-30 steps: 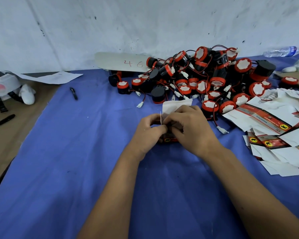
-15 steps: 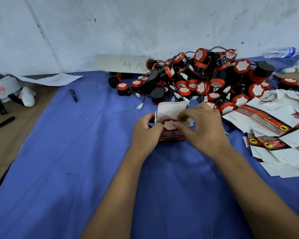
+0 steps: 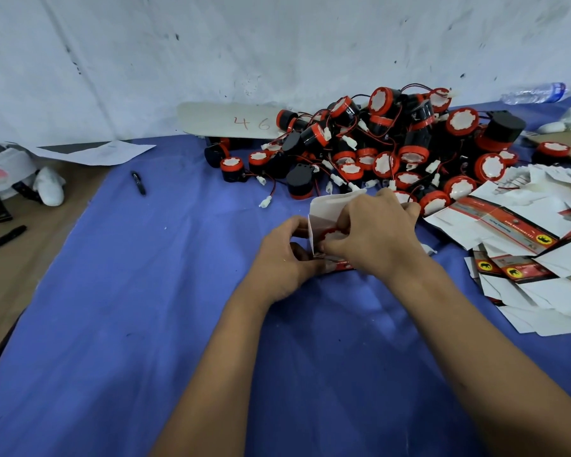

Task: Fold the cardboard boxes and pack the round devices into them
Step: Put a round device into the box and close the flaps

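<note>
Cardboard box (image 3: 330, 214), half folded and with its white flaps standing up, sits on the blue cloth (image 3: 145, 308) near the middle of my view, and I have both hands on it. Starting at the far left, I see a white headband-like strap (image 3: 4, 173) and a black pen (image 3: 2, 239) on the bare brown tabletop (image 3: 10, 285), with a sheet of paper (image 3: 96, 151) lying across the cloth's back edge. A second dark pen (image 3: 139, 183) lies on the cloth just right of that. Further along, a pale board (image 3: 228, 122) marked 46 in red leans at the foot of the wall. My left hand (image 3: 282, 258) grips the box's left side, fingers curled round its near corner. Inside the open top I can see the red rim and white face of one round device (image 3: 330, 233) seated in the box. My right hand (image 3: 376, 235) is curled over the box's right side, its fingertips pinching at the flap and device; I cannot tell exactly which they touch. Behind the hands rises a pile of round devices (image 3: 393, 146), black with red rims and loose red wires. At the far right, flat unfolded boxes (image 3: 524, 245) lie spread in an overlapping heap, and a plastic bottle (image 3: 534, 94) lies by the wall.
</note>
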The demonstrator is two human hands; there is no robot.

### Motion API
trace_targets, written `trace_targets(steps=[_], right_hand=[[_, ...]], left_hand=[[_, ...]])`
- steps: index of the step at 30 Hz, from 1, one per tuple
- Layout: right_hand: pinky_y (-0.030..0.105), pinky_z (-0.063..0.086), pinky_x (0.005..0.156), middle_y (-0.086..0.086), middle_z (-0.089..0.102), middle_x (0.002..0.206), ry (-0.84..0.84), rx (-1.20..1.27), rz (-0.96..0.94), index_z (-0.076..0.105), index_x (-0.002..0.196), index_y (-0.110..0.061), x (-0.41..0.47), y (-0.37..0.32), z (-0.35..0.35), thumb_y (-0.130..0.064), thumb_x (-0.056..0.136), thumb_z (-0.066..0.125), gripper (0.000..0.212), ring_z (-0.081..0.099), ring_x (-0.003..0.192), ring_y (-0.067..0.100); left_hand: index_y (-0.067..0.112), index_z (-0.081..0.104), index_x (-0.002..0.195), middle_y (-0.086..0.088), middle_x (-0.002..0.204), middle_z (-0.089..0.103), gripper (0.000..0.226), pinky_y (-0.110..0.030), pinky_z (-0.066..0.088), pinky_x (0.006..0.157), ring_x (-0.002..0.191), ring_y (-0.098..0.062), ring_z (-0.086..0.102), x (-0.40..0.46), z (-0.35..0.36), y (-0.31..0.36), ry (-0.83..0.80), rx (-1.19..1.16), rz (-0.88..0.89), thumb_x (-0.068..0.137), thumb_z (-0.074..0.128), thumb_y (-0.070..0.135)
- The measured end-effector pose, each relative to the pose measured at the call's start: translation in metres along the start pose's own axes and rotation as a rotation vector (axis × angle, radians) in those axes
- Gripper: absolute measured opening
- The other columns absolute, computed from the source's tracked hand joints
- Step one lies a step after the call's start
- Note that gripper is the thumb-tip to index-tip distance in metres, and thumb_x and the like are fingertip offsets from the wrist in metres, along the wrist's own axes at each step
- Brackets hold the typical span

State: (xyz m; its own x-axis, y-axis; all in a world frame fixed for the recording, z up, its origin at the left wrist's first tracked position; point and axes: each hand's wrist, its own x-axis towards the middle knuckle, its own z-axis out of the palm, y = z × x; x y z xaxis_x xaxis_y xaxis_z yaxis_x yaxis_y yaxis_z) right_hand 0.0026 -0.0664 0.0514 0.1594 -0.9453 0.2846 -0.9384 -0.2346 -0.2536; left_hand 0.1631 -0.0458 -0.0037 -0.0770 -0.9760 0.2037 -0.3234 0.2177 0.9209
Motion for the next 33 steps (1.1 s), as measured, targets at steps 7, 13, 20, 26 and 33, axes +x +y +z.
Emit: trace_targets(steps=[7, 13, 20, 26, 33], right_hand=[[0.034, 0.014, 0.078, -0.017, 0.060, 0.081, 0.040, 0.213, -0.131, 0.071, 0.074, -0.042, -0.005, 0.001, -0.001, -0.024, 0.078, 0.076, 0.019, 0.035, 0.103, 0.020], [0.037, 0.022, 0.096, -0.015, 0.057, 0.098, -0.113, 0.099, -0.379, 0.078, 0.088, -0.039, -0.003, 0.010, 0.002, -0.022, 0.093, 0.065, 0.021, 0.037, 0.118, 0.018], [0.037, 0.015, 0.104, -0.016, 0.048, 0.112, -0.118, 0.002, -0.446, 0.077, 0.097, -0.046, -0.007, 0.019, -0.003, -0.051, 0.091, 0.068, 0.012, 0.029, 0.121, 0.015], [0.040, 0.025, 0.099, -0.008, 0.045, 0.105, -0.124, -0.101, -0.412, 0.076, 0.099, -0.037, -0.009, 0.004, -0.004, -0.043, 0.101, 0.052, 0.024, 0.031, 0.119, 0.021], [0.037, 0.052, 0.068, -0.001, 0.063, 0.076, -0.257, -0.160, -0.407, 0.073, 0.081, -0.018, 0.018, -0.022, -0.022, -0.018, 0.082, 0.069, 0.004, 0.060, 0.075, 0.021]], left_hand=[[0.021, 0.065, 0.116, 0.001, 0.101, 0.074, 0.055, -0.026, 0.054, 0.064, 0.060, -0.010, 0.058, 0.000, 0.003, -0.001, 0.012, -0.038, -0.043, 0.071, 0.096, 0.020], [0.023, 0.064, 0.117, 0.002, 0.101, 0.073, 0.055, -0.027, 0.058, 0.067, 0.061, -0.010, 0.062, 0.003, 0.003, -0.004, 0.022, -0.010, -0.026, 0.072, 0.095, 0.016], [0.023, 0.063, 0.120, 0.007, 0.111, 0.072, 0.057, -0.025, 0.059, 0.070, 0.069, -0.011, 0.068, 0.004, 0.002, -0.006, 0.028, 0.045, -0.015, 0.072, 0.094, 0.016], [0.032, 0.063, 0.111, 0.012, 0.103, 0.072, 0.052, -0.018, 0.054, 0.065, 0.065, -0.007, 0.065, 0.004, 0.003, -0.005, 0.036, 0.039, -0.010, 0.073, 0.094, 0.014], [0.027, 0.061, 0.104, 0.009, 0.103, 0.071, 0.050, -0.016, 0.051, 0.061, 0.059, -0.003, 0.062, 0.002, 0.004, 0.001, 0.044, 0.101, -0.040, 0.069, 0.096, 0.021]])
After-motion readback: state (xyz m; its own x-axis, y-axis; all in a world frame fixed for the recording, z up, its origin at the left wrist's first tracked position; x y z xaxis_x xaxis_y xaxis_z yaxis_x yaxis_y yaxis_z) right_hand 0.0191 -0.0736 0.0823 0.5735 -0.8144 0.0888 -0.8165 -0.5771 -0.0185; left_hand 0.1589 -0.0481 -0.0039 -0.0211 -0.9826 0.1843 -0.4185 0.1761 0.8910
